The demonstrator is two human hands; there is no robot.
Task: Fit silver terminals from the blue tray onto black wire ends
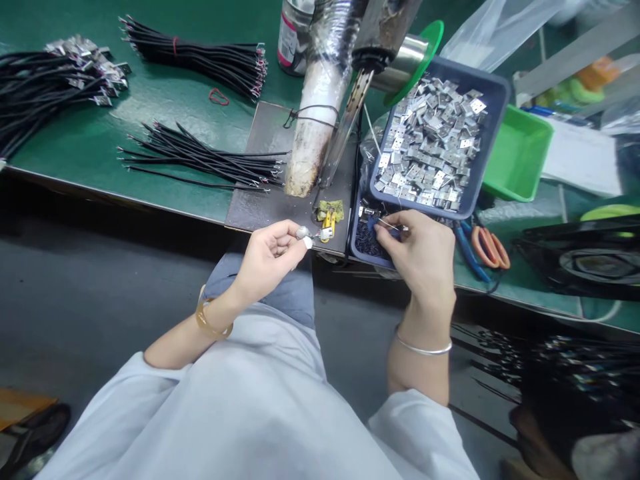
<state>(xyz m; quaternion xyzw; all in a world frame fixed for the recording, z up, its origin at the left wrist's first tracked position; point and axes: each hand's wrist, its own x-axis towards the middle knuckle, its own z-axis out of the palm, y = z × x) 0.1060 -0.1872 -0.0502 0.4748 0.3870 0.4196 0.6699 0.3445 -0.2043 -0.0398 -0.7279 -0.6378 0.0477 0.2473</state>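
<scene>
My left hand (270, 257) is closed in a pinch, its fingertips wrapped in pale covers. A small metal connector (327, 233) with short thin leads sticks out past those fingertips, in front of a yellow clip-like piece (329, 219) and a worn yellow-green sponge (341, 210). Over the small blue bin (356, 248), my right hand (425, 250) pinches a thin silvery wire (389, 224) between thumb and forefinger. Small dark pieces lie in that bin, with a metal part (367, 211) at its back edge. Right-hand fingers partly hide the bin.
A soldering-type tool (345, 127) and a wrapped tube (313, 140) slant down over the dark board (250, 210). Behind the right hand stands a blue-grey tray (500, 100) of metal connectors. Black cable bundles (200, 57) lie left; orange-handled pliers (487, 247) lie right.
</scene>
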